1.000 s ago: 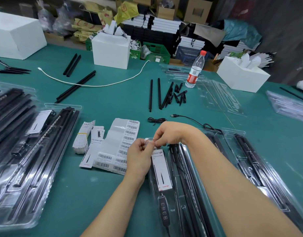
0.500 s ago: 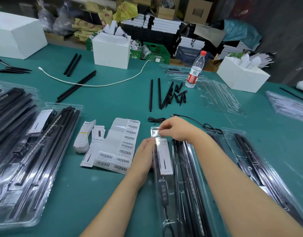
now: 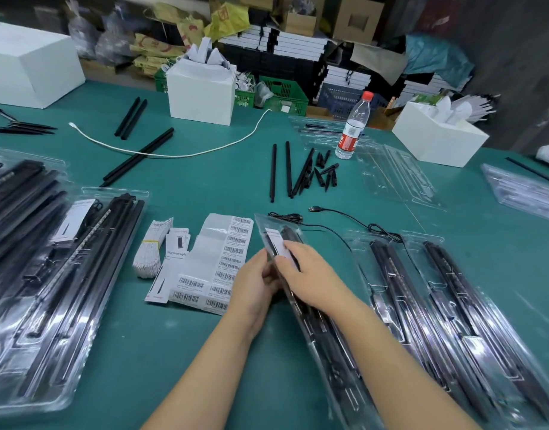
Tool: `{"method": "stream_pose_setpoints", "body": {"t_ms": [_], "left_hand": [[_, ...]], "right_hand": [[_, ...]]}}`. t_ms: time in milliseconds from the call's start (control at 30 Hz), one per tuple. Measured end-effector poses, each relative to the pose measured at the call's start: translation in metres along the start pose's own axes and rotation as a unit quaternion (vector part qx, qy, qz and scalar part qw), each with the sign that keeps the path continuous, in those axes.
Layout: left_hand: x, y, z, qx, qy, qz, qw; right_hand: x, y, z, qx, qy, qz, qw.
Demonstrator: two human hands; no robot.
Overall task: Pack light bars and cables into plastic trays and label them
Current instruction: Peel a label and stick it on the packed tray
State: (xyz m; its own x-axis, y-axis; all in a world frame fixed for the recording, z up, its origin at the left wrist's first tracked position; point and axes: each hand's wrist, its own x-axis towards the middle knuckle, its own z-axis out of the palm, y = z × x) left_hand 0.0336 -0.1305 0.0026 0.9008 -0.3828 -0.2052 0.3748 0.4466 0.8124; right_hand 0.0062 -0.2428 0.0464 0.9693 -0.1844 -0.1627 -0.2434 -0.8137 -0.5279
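Both hands on one packed tray (image 3: 316, 308), a long clear plastic shell tilted up off the green table (image 3: 205, 187), far end raised toward the barcode sheet (image 3: 223, 265), near end running down past the right forearm. Left hand (image 3: 251, 283) grips the left edge, fingers curled under it. Right hand (image 3: 307, 274) lies over the top, fingers bent round the shell just below the white label card (image 3: 278, 242); thumb placement hard to read, motion blur. Inside: black light bars and what looks like a cable. Judged light but long, so it will flex and twist if held by one end; thin glossy plastic, slick, liable to crease or pop open. Best held at both long edges near the middle, bars supported from beneath. More filled trays (image 3: 453, 305) lie just right.
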Motion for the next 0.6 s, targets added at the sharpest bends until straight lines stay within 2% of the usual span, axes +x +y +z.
{"method": "stream_pose_setpoints", "body": {"t_ms": [67, 167, 300, 400, 467, 533, 600], "left_hand": [[0.000, 0.001, -0.003, -0.011, -0.039, 0.019, 0.999], [0.000, -0.001, -0.004, 0.000, -0.089, 0.027, 0.996], [0.001, -0.002, -0.006, 0.020, -0.066, 0.038, 0.997], [-0.002, -0.004, -0.006, 0.129, -0.033, 0.083, 0.988], [-0.006, -0.006, -0.003, 0.179, -0.007, 0.086, 0.980], [-0.008, -0.007, -0.001, 0.142, -0.008, 0.057, 0.988], [-0.007, -0.004, -0.001, 0.072, -0.025, 0.030, 0.997]], "right_hand": [[-0.007, -0.005, 0.005, 0.091, -0.022, -0.002, 0.996], [-0.012, -0.014, -0.002, 0.074, -0.015, 0.003, 0.997], [-0.013, -0.026, -0.030, 0.013, 0.029, -0.022, 0.999], [-0.015, -0.031, -0.047, 0.049, 0.050, -0.041, 0.997], [-0.013, -0.030, -0.057, 0.113, 0.055, -0.055, 0.991], [-0.009, -0.027, -0.069, 0.223, 0.049, -0.054, 0.972], [-0.003, -0.019, -0.078, 0.345, 0.040, -0.033, 0.937]]}}
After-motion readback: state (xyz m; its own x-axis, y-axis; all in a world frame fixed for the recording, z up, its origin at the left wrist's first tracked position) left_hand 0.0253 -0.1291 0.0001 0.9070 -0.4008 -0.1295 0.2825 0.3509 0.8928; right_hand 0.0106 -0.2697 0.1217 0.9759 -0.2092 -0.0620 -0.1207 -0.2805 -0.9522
